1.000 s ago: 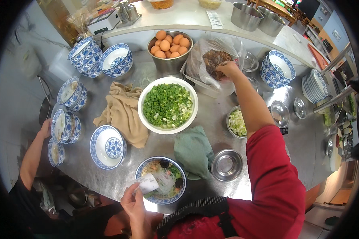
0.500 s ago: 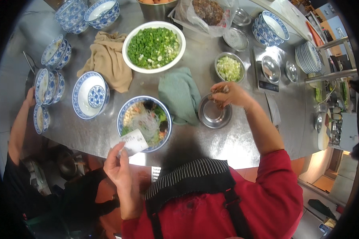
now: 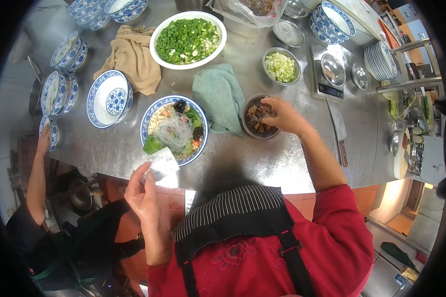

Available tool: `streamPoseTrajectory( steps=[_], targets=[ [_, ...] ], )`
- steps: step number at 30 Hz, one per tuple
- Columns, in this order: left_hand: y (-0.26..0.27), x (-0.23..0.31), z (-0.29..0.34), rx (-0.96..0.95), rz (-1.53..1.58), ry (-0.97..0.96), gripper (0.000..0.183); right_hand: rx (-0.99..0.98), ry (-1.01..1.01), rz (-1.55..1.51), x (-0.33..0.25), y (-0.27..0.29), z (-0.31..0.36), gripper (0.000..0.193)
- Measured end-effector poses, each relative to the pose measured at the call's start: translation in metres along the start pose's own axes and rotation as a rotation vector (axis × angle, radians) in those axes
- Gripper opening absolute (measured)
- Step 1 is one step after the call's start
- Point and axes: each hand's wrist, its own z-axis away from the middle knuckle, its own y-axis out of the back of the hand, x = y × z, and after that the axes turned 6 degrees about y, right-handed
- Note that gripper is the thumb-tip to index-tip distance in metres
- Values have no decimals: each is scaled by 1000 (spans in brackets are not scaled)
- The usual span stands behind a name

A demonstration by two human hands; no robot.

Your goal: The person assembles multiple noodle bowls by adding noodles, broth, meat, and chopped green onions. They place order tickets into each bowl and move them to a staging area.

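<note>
My left hand (image 3: pixel 142 193) pinches a white printed paper slip (image 3: pixel 162 164) at the near rim of a blue-and-white bowl (image 3: pixel 144 129). Translucent noodles (image 3: pixel 174 131) lie in that bowl over green leaves, dark pieces and other chopped bits. To the right, my right hand (image 3: pixel 285 118) reaches over the rim of a small metal bowl (image 3: pixel 248 129). Its thumb and fingers are apart above dark brown chunks (image 3: pixel 256 116) inside; the fingertips touch or nearly touch the chunks. Between the two bowls lies a folded green cloth (image 3: pixel 217 99).
A white basin (image 3: pixel 153 52) holds chopped scallions; a metal bowl (image 3: pixel 297 74) holds pale green pieces. A cleaver (image 3: pixel 337 123) lies near a scale (image 3: pixel 329 91). An empty patterned bowl (image 3: pixel 96 101) sits left beside a tan cloth (image 3: pixel 131 59). A co-worker's hand (image 3: pixel 43 141) touches stacked bowls.
My right hand has let brown chunks down into the small metal bowl. My left hand still holds the slip. The co-worker's hand has moved to the nearest stacked bowl. The whole view has shifted slightly.
</note>
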Motion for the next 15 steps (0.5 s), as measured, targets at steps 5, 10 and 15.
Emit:
streamPoseTrajectory(
  steps=[5, 10, 15],
  targets=[
    [-6, 3, 0, -3, -17, 74, 21, 122, -384, -79, 22, 27, 13, 28],
    [-20, 9, 1, -19, 0, 40, 22, 172, -488, -104, 48, 10, 28, 30],
    [-32, 14, -1, -34, 23, 1, 22, 310, -306, 40, 42, -3, 47, 27]
  ],
)
